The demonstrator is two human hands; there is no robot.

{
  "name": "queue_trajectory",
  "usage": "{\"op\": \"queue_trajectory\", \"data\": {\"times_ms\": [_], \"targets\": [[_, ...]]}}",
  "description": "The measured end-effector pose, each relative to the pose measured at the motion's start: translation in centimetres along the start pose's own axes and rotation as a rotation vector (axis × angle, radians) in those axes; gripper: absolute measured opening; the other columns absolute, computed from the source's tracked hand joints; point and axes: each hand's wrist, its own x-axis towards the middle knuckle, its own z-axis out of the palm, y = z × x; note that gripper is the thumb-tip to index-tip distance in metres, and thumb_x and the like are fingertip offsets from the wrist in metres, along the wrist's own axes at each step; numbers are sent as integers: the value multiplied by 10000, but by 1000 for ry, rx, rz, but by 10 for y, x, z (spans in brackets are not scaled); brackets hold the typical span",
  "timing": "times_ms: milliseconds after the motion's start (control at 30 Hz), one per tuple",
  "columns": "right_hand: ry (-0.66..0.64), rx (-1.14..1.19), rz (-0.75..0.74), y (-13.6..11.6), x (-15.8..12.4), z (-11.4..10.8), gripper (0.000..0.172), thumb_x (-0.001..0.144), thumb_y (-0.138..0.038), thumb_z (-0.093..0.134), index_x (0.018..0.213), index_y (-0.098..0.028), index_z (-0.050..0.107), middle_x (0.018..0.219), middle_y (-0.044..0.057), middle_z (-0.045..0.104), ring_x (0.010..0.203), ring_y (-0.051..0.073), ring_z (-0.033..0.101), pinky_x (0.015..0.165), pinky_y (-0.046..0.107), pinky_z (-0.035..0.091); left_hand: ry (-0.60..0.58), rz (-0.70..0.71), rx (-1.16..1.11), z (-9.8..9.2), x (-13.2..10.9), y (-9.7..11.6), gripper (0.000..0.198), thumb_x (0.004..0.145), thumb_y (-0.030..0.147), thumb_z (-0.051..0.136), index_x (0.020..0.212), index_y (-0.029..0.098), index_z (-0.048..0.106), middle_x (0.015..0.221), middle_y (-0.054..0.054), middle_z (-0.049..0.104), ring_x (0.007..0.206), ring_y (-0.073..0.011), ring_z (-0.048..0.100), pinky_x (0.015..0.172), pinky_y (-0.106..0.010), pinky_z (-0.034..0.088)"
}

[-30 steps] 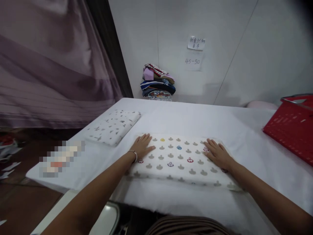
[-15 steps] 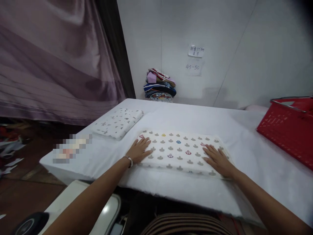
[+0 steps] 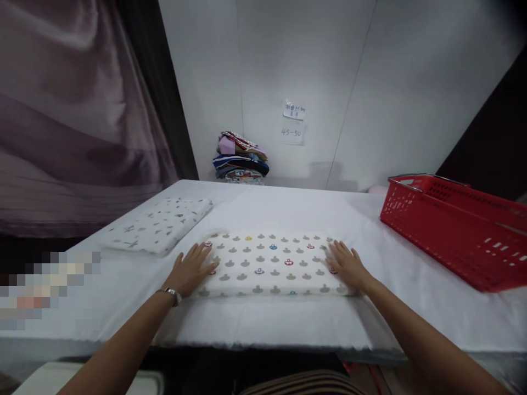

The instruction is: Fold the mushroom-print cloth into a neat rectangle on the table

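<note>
A folded white cloth printed with grey and coloured shapes [image 3: 272, 263] lies flat on the white table [image 3: 288, 323] in front of me. My left hand [image 3: 191, 269] rests flat on its left end, fingers spread, a bracelet on the wrist. My right hand [image 3: 348, 265] lies flat on its right end, fingers stretched out. Neither hand grips anything.
A second folded white cloth with small grey prints [image 3: 158, 224] lies at the table's left. A red plastic basket [image 3: 457, 227] stands at the right. A stack of folded colourful fabrics [image 3: 240, 156] sits by the far wall under paper notes [image 3: 293, 120]. A purple curtain [image 3: 74, 126] hangs at left.
My view has swung right and back, showing more of the red basket. Both hands have slid outward toward the ends of the patterned cloth and stay flat on it.
</note>
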Motion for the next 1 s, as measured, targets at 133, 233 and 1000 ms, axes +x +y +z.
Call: {"op": "queue_trajectory", "data": {"times_ms": [133,233,1000], "targets": [[93,58,69,-12,36,-13,554,904,-419,312,1381,-139,337,1480,118,256,1370,244,179,1088,452,184,22,44,7,-2,11,15,605,865,512,320,1386,209,361,1495,-75,201,1388,-265,115,1085,-519,136],[181,158,230,-3,59,-17,473,898,-347,330,1304,-132,442,1377,151,426,1271,247,374,1016,377,310,10,-8,29,7,19,16,604,858,516,325,1382,217,367,1490,-80,224,1383,-272,136,1071,-539,151],[197,253,462,28,87,1,380,851,-405,401,1041,-155,616,1010,114,667,904,226,615,750,310,459,165,2,-101,38,27,-5,574,797,602,338,1301,341,421,1415,-16,384,1335,-368,240,1036,-636,213]]}}
